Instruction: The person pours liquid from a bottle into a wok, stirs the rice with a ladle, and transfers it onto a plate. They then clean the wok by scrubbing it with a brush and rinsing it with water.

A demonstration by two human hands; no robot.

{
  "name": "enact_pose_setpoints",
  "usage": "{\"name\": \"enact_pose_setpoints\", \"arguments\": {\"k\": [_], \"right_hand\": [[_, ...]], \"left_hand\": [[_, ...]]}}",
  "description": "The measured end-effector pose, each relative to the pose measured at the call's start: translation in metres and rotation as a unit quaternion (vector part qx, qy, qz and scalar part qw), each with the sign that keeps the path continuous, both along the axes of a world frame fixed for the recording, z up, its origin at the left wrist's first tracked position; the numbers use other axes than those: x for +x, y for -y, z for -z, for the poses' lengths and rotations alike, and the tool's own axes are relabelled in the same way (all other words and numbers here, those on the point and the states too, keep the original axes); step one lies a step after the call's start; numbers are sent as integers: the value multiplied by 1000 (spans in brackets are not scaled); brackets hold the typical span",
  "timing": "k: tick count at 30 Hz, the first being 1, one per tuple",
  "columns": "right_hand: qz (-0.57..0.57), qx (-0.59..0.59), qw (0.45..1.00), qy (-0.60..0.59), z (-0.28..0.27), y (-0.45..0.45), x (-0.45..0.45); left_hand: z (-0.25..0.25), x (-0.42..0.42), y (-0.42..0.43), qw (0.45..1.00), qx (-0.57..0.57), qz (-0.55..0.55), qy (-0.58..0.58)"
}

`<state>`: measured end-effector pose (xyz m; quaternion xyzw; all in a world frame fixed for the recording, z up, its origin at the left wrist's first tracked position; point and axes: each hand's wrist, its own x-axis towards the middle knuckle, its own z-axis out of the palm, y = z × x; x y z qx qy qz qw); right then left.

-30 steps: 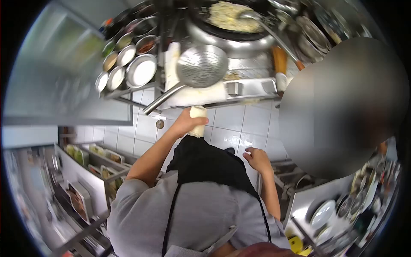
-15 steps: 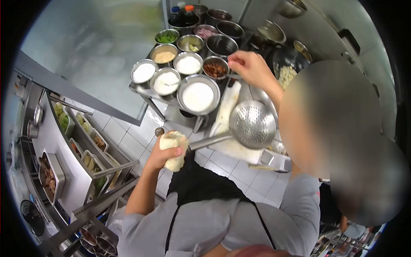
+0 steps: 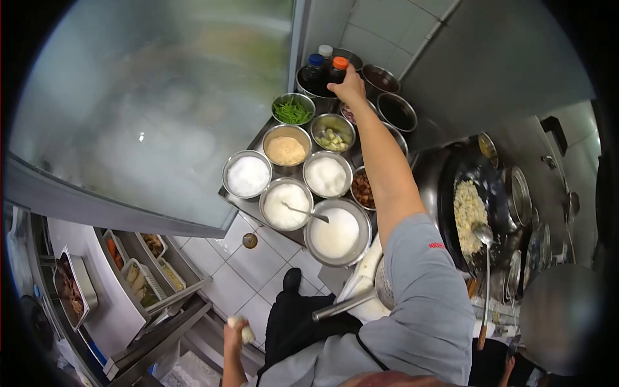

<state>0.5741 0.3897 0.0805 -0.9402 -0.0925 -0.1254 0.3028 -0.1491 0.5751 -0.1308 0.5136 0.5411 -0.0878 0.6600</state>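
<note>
Right hand point(image 3: 350, 85) is at the orange-capped bottle point(image 3: 340, 62), unlifted in the far metal pot point(image 3: 302, 86), fingers part-curled, firm grip can't tell; near left, left hand point(image 3: 233, 338) has fingers closed round white cloth point(image 3: 247, 334); pale food point(image 3: 469, 209) sits unplated in right-side wok point(image 3: 493, 187).

A dark-topped metal table point(image 3: 257, 141) carries round stainless-steel bowls point(image 3: 247, 174) of white powder, a steel bowl of chopped green vegetable point(image 3: 293, 110) and one of tan powder point(image 3: 286, 150). Near its far end stands a wide steel container point(image 3: 303, 85) holding dark, colour-capped bottles point(image 3: 314, 69).
</note>
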Motion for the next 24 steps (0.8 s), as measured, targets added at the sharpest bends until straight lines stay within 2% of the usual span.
{"name": "enact_pose_setpoints", "arguments": {"k": [2, 5, 8, 12, 13, 14, 15, 16, 17, 18, 19, 21, 23, 24], "right_hand": [[8, 34, 999, -23, 10, -4, 14], [23, 73, 995, -65, 12, -5, 21], [27, 78, 996, -13, 13, -4, 8], [17, 135, 986, 93, -6, 2, -7], [16, 149, 980, 129, -22, 5, -16], [-6, 181, 972, 149, -37, 9, -21], [-19, 208, 963, 171, -55, 18, -30], [-33, 216, 954, 204, -75, 28, -45], [-78, 233, 949, 200, -92, 43, -49], [-99, 198, 956, 191, -122, 63, -75], [-121, 165, 962, 178, -155, 82, -110], [-96, 259, 910, 309, -191, 112, -178], [-171, 394, 869, 246, -172, 142, -216], [-180, 448, 836, 261, -154, 146, -229]], "left_hand": [[17, -54, 10, 997, 24, -27, -70], [10, -110, 26, 984, 12, -34, -172], [1, -124, 35, 971, 20, 11, -236], [12, -92, 32, 972, 16, 22, -233], [-1, -64, 31, 972, 19, 51, -230], [23, -60, 23, 971, 37, 94, -215], [61, -62, 16, 986, 19, 82, -141], [38, -26, 15, 983, 40, 118, -137], [41, -7, 14, 989, 36, 118, -83], [48, 10, 12, 992, 27, 122, -31], [52, 26, 10, 988, 27, 149, -30], [58, 55, 11, 983, 33, 177, -25], [50, 78, 21, 974, 24, 222, -25], [45, 87, 29, 971, 19, 237, -26]]}}
